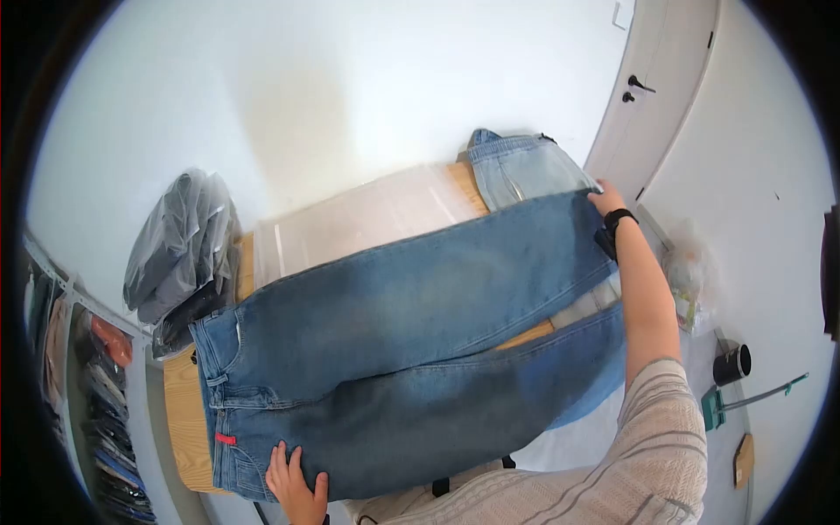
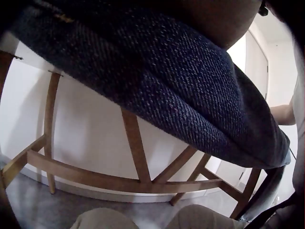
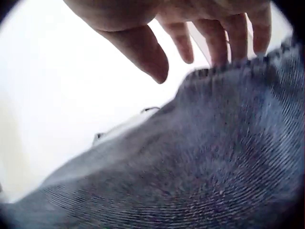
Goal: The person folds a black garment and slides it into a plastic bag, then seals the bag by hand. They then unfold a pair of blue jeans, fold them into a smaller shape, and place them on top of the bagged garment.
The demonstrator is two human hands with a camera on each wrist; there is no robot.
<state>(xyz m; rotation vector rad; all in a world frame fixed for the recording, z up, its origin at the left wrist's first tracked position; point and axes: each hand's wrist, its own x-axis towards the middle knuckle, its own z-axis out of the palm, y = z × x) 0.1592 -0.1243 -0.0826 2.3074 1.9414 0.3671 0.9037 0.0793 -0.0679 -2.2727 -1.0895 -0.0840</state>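
A pair of blue jeans lies spread across the table, its waistband at the left and its legs stretching to the right. My left hand rests on the front near the pocket, fingers extended and spread. A small red tag shows at the waist. At the far leg's hem is my right hand. In the right wrist view, the fingers of that hand reach down to the hem edge, while its thumb hangs apart from the denim. Denim fills much of the left wrist view.
Light-blue jeans lie folded at the table's back right. A clear plastic sheet covers the back of the wooden table. Bagged dark clothes are piled at the left, beside a clothes rack. Wooden legs stand underneath.
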